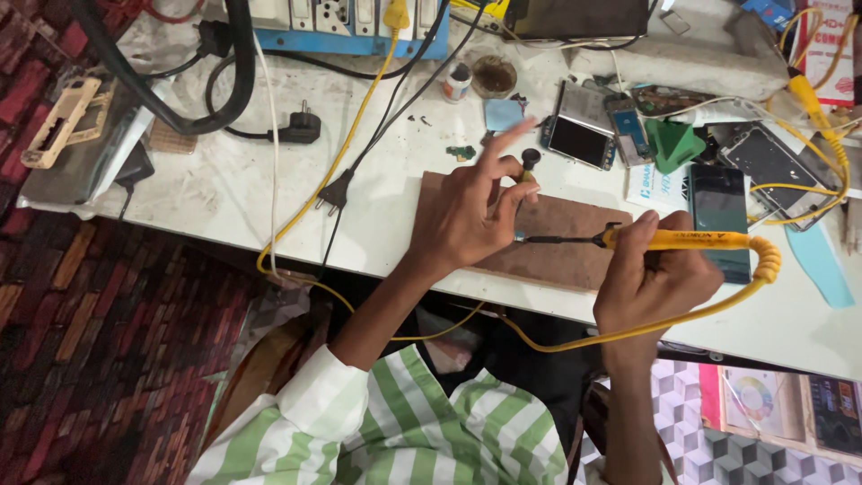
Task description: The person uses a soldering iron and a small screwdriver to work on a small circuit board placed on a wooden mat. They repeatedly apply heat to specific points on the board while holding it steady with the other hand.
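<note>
Down at the near edge of the white counter (206, 189), the right hand (651, 283) wraps its fingers firmly around the yellow plastic handle of a soldering iron (682, 240), whose thin dark metal shaft runs leftward, its tip meeting the left hand (467, 216). That left hand rests over a flat brown board (561, 238), rectangular and matte like pressed fibre, lying on the counter between the two hands. Its thumb and curled fingers are pinched together on a small part hidden in the grip, while the index finger sticks out straight toward the far side; a short dark tool with a round black knob (530, 160) stands up just beyond the knuckles, and I cannot tell whether the hand holds it. A glossy yellow cord (628, 332) coils from the iron's back end and loops down off the near edge. Right of the board lies a dark, smooth smartphone (718, 216), and farther off sit an opened phone with its screen showing (579, 139), a green plastic wedge-shaped stand (675, 144) and a small pale blue square (503, 114). To the far left a black plug (301, 130) and a second black plug (334, 193) lie on the scuffed surface, below a blue power strip (350, 31) with white sockets. Green-and-white striped sleeves (395, 422) fill the near foreground.
</note>
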